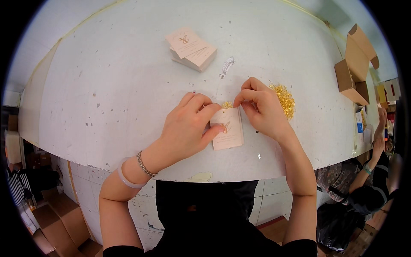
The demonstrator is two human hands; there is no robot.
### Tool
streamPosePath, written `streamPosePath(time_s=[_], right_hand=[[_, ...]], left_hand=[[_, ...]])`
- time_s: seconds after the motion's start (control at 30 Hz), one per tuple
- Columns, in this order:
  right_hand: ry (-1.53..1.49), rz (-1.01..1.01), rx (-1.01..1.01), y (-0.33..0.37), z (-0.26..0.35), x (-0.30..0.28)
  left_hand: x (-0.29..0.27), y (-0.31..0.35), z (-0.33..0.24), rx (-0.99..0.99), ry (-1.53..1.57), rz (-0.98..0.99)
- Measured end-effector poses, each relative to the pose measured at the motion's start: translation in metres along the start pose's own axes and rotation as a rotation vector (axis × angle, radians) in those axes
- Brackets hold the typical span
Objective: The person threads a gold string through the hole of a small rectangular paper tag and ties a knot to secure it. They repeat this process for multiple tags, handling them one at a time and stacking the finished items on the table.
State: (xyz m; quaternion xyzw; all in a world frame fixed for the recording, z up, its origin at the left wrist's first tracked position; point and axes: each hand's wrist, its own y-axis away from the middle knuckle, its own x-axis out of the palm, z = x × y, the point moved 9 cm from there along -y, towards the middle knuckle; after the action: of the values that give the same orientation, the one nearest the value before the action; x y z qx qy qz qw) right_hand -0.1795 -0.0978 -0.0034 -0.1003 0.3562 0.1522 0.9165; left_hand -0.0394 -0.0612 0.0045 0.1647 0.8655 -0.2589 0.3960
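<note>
My left hand (192, 122) is closed on a small stack of pale pink cards (231, 139) lying near the table's front edge, thumb on the top card and fingers at its upper left corner. The top card bears a gold motif and faint print. A few gold wire pieces (227, 104) show at the stack's top edge. My right hand (261, 107) is pinched just beside the upper right corner of the cards; what is between its fingertips is too small to make out. Right of that hand lies a heap of small gold wire pieces (284, 101), like tiny pins, partly hidden by the hand.
A taller stack of similar cards (195, 58) sits farther back, its top cards skewed. An open brown cardboard box (353, 81) stands at the right edge of the white table (128, 55). Beyond it another person's arm (376, 147) shows. Cardboard boxes (58, 216) stand at lower left.
</note>
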Motion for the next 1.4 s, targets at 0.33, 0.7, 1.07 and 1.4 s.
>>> streamPosePath(time_s=[0.33, 0.7, 1.07, 1.4], right_hand=[[0.176, -0.245, 0.179, 0.002, -0.027, -0.063], [0.357, -0.122, 0.243, 0.005, -0.051, -0.062], [0.189, -0.096, 0.342, 0.005, -0.054, -0.061], [0.313, -0.189, 0.248, 0.008, -0.043, -0.073]], left_hand=[[-0.001, 0.000, 0.001, 0.001, -0.011, -0.023], [-0.013, -0.002, 0.006, 0.007, -0.018, -0.097], [-0.018, -0.002, 0.008, -0.008, -0.004, -0.128], [-0.024, -0.003, 0.010, -0.015, 0.025, -0.177]])
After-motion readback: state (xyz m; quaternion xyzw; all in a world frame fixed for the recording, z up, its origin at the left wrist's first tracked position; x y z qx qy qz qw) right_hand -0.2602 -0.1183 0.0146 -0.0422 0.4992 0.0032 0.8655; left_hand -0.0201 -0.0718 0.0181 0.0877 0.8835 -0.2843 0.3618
